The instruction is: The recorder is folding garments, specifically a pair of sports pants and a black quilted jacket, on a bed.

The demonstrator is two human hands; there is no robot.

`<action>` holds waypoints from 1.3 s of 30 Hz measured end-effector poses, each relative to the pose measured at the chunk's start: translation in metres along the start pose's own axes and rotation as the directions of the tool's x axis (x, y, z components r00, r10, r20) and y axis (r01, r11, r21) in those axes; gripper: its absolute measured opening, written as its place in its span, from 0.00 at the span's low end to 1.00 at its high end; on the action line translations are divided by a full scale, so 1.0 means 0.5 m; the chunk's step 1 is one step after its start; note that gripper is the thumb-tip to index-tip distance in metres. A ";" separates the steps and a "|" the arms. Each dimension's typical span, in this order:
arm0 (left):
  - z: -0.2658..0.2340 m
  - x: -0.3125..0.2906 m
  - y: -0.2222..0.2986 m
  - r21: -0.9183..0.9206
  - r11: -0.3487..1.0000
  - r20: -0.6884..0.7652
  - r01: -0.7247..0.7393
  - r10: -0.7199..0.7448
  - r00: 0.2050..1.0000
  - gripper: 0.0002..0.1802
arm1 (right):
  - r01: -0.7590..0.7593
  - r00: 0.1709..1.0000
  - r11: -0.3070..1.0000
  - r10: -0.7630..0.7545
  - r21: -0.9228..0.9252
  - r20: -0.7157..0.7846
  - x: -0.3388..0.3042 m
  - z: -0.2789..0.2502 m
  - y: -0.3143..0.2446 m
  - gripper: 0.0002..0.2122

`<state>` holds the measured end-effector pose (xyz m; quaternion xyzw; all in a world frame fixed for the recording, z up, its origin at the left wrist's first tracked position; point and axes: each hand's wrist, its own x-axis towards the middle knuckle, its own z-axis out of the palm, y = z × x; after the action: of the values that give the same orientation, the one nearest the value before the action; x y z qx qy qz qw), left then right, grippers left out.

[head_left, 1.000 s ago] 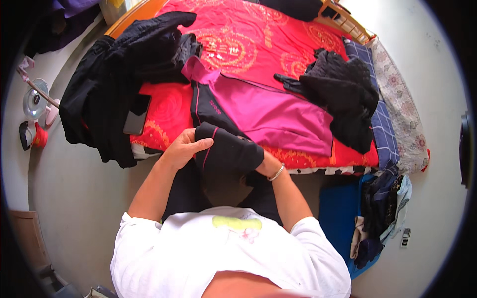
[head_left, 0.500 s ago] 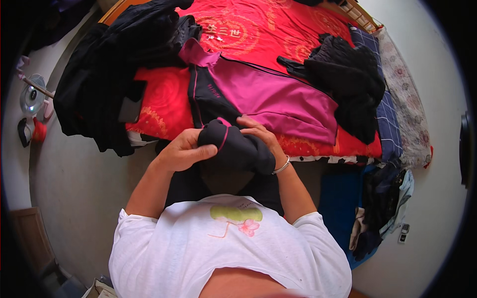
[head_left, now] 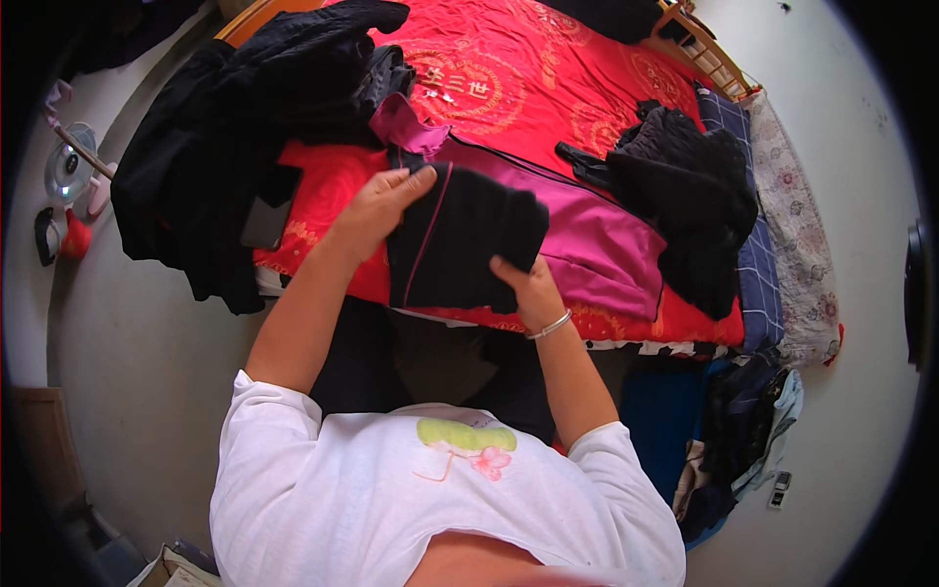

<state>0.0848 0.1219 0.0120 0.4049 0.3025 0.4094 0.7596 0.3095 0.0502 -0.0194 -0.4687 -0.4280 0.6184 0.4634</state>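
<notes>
A magenta and black zip jacket (head_left: 611, 245) lies on the bed, its collar pointing to the far left. One black part with a thin pink seam, apparently a sleeve (head_left: 474, 235), is folded back over the jacket's near left side. My left hand (head_left: 377, 207) grips the sleeve's upper left edge, thumb on top. Lower down, my right hand (head_left: 531, 292), with a bracelet at the wrist, pinches its near right corner, fingers partly hidden beneath. The sleeve covers much of the jacket's black front.
The red patterned bedsheet (head_left: 548, 59) lies under everything. Black clothes (head_left: 215, 147) are heaped left, beside a dark phone (head_left: 266, 220). Another black garment pile (head_left: 685, 186) sits right, near a blue checked cloth (head_left: 758, 264). A blue tub (head_left: 660, 421) with clothes stands on the floor.
The bunched sleeve has spread out flat and moved from near my lap up over the jacket. My left hand has moved farther forward; my right has dropped slightly to the near corner.
</notes>
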 end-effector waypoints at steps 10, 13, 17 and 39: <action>-0.157 0.123 -0.135 0.229 0.971 -0.458 -0.066 0.168 0.873 0.24 | -0.255 0.965 0.951 0.262 0.173 -0.021 0.289 -0.125 0.076 0.17; -0.096 0.091 -0.138 0.540 0.837 -0.496 0.090 0.231 0.837 0.34 | -0.202 0.976 0.967 0.212 0.155 -0.052 0.282 -0.147 0.090 0.21; -0.080 0.050 -0.164 0.709 0.693 -0.447 0.131 0.298 0.843 0.41 | -0.150 0.971 0.984 0.165 0.099 -0.173 0.221 -0.113 0.055 0.33; -0.149 -0.043 -0.099 0.961 0.270 -0.173 0.051 0.450 0.876 0.24 | 0.147 0.984 0.920 -0.099 -0.363 0.147 0.013 -0.097 0.106 0.16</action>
<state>0.0342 0.1141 -0.0642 0.7114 0.5827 0.3208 0.2270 0.3469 0.0503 -0.0813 -0.4803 -0.5944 0.5239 0.3762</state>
